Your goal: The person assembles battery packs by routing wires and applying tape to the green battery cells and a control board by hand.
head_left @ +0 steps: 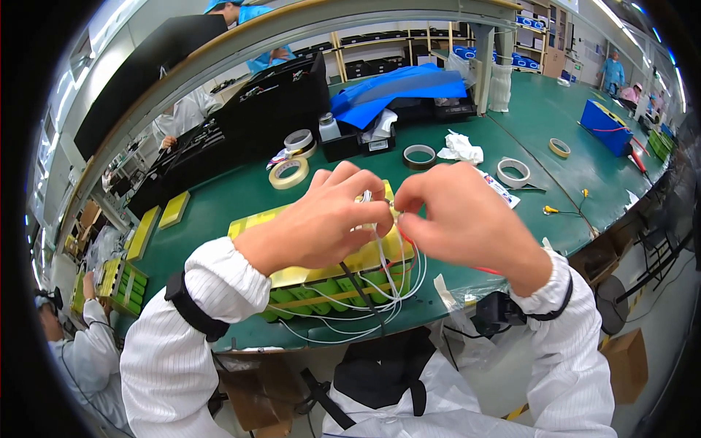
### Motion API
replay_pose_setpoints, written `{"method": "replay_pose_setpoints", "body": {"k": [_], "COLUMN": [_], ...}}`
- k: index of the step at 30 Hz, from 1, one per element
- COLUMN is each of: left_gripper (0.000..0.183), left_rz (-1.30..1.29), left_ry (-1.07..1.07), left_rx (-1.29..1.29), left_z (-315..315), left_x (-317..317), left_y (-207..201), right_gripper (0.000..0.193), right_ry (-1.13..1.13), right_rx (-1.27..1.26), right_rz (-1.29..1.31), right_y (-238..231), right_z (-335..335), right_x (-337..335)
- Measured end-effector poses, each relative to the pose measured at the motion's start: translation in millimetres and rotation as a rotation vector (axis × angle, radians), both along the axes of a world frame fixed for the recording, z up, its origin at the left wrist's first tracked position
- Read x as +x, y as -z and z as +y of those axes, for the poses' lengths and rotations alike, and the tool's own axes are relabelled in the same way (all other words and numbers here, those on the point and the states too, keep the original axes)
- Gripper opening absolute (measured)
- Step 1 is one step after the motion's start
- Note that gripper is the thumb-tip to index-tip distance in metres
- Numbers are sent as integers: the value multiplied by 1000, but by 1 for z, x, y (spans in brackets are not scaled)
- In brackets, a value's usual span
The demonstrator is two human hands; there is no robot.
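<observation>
Several white wires lie in the curled fingers of the left hand above the battery pack at 7 o'clock, while the right hand pinches something too small to identify, so uneven pulling could tangle or strain their loose loops at 6 o'clock.

Left hand is holding white wires above yellow-topped battery pack; right hand is curling just beside; tape rolls are lying on bench.
</observation>
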State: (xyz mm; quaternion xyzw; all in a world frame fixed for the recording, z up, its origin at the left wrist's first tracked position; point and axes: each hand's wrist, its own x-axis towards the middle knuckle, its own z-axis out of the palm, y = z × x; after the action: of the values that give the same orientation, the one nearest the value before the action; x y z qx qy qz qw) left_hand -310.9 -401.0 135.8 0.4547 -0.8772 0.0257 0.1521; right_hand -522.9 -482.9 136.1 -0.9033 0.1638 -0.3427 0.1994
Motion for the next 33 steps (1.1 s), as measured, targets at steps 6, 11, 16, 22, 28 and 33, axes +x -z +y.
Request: {"method": "replay_pose_setpoints", "body": {"k": [6, 11, 16, 22, 28, 33], "left_gripper": [19, 22, 23, 24, 21, 23], "left_rz": [54, 117, 253, 126, 97, 71], "left_ry": [-48, -34, -117, -122, -100, -124], "left_rx": [-20, 87, 112, 28, -46, -88], "left_z": [9, 2, 3, 3, 2, 7], "left_x": [6, 11, 11, 10, 13, 4], "left_y": [9, 12, 9, 8, 11, 3], "right_gripper": [21, 21, 22, 16, 16, 16], "right_ry": [-78, -222, -221, 30, 33, 105], "right_rx": [152, 269, 418, 100, -18, -228], "right_rz": [343, 438, 486, 314, 348, 292], "right_y": [3, -3, -5, -5, -15, 4], "right_z": [-13, -22, -13, -1, 19, 21], "right_x": [13, 18, 22, 21, 23, 35]}}
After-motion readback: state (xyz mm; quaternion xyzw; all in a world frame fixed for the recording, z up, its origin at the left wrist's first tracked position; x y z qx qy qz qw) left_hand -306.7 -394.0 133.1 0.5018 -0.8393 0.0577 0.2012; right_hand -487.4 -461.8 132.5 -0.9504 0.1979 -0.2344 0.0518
